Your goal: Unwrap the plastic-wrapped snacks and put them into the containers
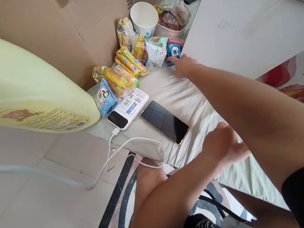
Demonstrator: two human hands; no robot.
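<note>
Just beyond the right hand (pixel 186 66), at its fingertips (pixel 171 59), lies a blue packet (pixel 174 50), whether grasped I cannot tell.

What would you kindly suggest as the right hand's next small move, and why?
Probably close the right hand around the small blue packet: a finger overlaps its lower edge in this view, but no firm grip shows.

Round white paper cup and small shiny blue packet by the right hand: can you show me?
Round white paper cup (pixel 144 16), head view: its inside.
Small shiny blue packet (pixel 173 52), head view: its printed front.
</note>
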